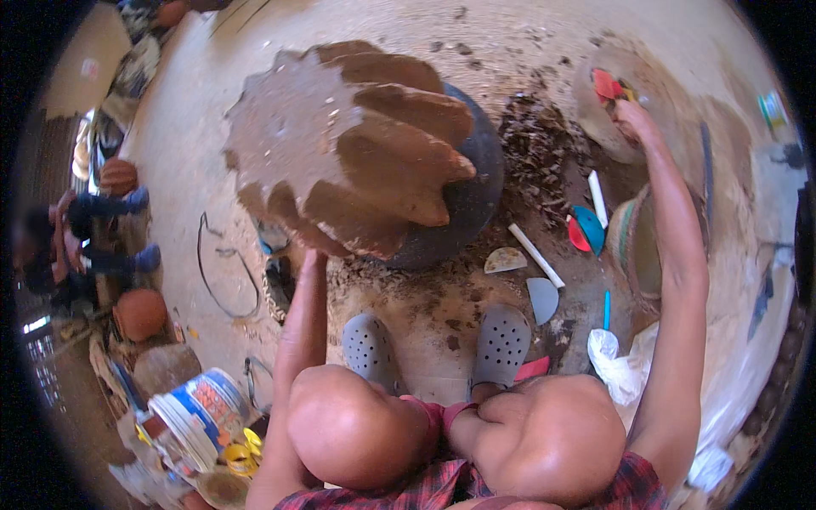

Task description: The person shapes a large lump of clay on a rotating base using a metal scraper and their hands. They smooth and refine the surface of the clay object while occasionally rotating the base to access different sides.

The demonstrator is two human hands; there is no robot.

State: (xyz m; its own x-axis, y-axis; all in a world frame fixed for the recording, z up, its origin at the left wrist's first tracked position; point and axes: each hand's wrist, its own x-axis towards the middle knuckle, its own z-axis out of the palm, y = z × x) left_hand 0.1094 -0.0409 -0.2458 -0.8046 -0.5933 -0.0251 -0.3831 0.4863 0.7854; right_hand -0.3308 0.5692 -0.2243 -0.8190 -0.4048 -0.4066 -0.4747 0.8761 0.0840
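Note:
A large brown clay form [293, 127] with deep scalloped flutes round its side and a flat top stands on a dark round wheel head [476, 195]. My left hand [315, 255] reaches in under its near left edge, and the clay hides the fingers. Far to the right, my stretched-out right hand [630, 119] is at a round grey-brown slab [595, 119]. Its fingers are bent in at a red piece [606, 85] and a small yellow-and-dark thing; what they grip is too small to make out.
Dark clay trimmings [540, 140] lie beside the wheel. Near my shoes are white sticks [537, 256], a grey half-round scraper [542, 300], a teal scraper [588, 229] and a bucket [642, 246]. At left are a white tub [200, 416], clay pots [140, 314] and a seated person [81, 229].

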